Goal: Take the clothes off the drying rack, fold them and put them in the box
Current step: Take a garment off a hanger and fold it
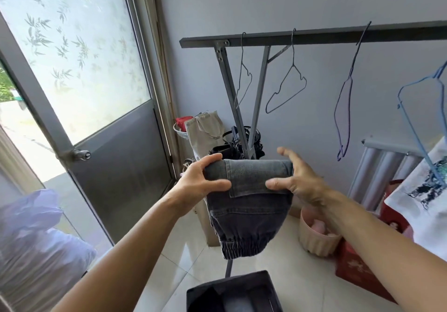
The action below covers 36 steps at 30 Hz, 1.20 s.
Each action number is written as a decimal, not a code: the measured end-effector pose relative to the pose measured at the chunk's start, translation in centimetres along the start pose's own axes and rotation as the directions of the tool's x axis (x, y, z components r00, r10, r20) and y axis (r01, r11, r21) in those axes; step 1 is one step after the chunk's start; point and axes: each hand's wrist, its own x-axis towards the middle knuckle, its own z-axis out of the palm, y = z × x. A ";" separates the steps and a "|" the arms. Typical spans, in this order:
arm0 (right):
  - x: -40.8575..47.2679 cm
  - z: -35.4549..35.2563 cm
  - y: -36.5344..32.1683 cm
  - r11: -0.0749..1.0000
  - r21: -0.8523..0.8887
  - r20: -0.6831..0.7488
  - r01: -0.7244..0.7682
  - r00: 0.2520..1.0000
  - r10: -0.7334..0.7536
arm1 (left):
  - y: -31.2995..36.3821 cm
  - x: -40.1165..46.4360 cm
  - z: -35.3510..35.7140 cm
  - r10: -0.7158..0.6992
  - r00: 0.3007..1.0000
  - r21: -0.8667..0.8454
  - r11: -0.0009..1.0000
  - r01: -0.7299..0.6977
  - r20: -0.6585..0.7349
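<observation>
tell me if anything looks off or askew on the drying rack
Nothing is damaged. The purple hanger hangs twisted and tilted on the rack bar, unlike the grey wire hanger. Both hands hold folded grey jeans above the dark box.

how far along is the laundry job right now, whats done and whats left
Done: three hangers on the rack bar hang bare, and something pale already lies in the dark box below. In hand: the left hand and right hand hold grey jeans, partly folded, above the box. Left: a white printed shirt hangs on the blue hanger at the right edge.
</observation>
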 end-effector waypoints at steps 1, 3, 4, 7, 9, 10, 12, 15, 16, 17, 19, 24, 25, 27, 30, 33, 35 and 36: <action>0.1 -0.1 0.1 0.992 -0.125 0.041 0.007 0.999 -0.002 | 0.3 0.0 -0.2 -0.002 0.999 0.188 0.982 -0.007 0.049; 0.5 -0.1 0.2 0.948 -0.316 0.036 0.038 0.999 -0.028 | 0.7 -0.1 -0.2 0.012 0.995 0.510 0.858 -0.061 0.098; 0.7 -0.1 0.3 0.921 -0.385 0.031 0.056 0.998 -0.048 | 0.7 0.1 -0.2 0.029 0.994 0.597 0.797 -0.087 0.106; 0.8 -0.4 -0.4 0.750 -0.656 0.035 0.090 0.995 -0.090 | 0.5 1.0 -0.6 0.116 0.989 0.743 0.654 -0.145 0.091; 0.7 -0.9 -0.9 0.623 -0.776 0.018 0.093 0.992 -0.126 | 0.5 1.4 -1.2 0.167 0.984 0.812 0.565 -0.148 0.063; 0.8 -1.0 -1.0 0.583 -0.808 0.002 0.078 0.992 -0.129 | 0.4 1.5 -1.5 0.189 0.981 0.833 0.533 -0.148 0.053; 0.8 -1.1 -1.3 0.532 -0.846 -0.042 0.038 0.990 -0.137 | 0.3 1.6 -1.9 0.212 0.976 0.821 0.551 -0.151 0.038; 0.9 -0.6 -1.3 0.542 -0.841 -0.129 0.002 0.971 -0.204 | 0.6 1.3 -1.6 0.189 0.981 0.593 0.787 -0.173 0.035; 0.9 -0.4 -1.2 0.557 -0.830 -0.155 0.002 0.960 -0.234 | 0.8 1.3 -1.3 0.166 0.986 0.520 0.840 -0.155 0.025; 0.9 -0.2 -0.9 0.570 -0.821 -0.175 0.002 0.951 -0.256 | 0.9 1.2 -0.9 0.150 0.989 0.476 0.869 -0.135 0.007; 0.9 0.6 -0.3 0.589 -0.808 -0.179 0.025 0.942 -0.284 | 1.1 1.2 0.0 0.134 0.990 0.431 0.897 -0.103 -0.043; -0.7 3.2 0.2 0.817 -0.552 -0.003 0.165 0.980 -0.200 | 0.8 1.6 1.7 0.014 0.982 0.177 0.984 0.020 -0.188; -1.2 3.8 0.1 0.877 -0.455 0.062 0.152 0.988 -0.140 | 0.9 1.6 2.0 -0.036 0.979 0.080 0.995 0.053 -0.203; -1.6 4.8 0.1 0.888 -0.430 0.203 0.164 0.976 -0.082 | 1.6 1.5 2.5 -0.127 0.970 -0.133 0.986 0.101 -0.207; -1.0 5.2 0.4 0.895 -0.406 0.235 0.183 0.968 -0.091 | 2.6 1.1 3.2 -0.197 0.966 -0.311 0.940 0.138 -0.167; -0.5 4.6 0.6 0.993 0.119 0.165 -0.027 0.986 0.007 | 3.2 0.2 3.4 -0.125 0.992 -0.306 0.944 0.126 0.024; -0.3 4.3 0.4 0.898 0.394 0.125 -0.197 0.979 0.160 | 3.0 -0.5 3.4 -0.011 0.984 -0.158 0.987 0.039 0.178; -0.1 4.2 0.3 0.859 0.451 0.109 -0.241 0.970 0.215 | 2.9 -0.8 3.3 0.025 0.968 -0.066 0.998 -0.009 0.250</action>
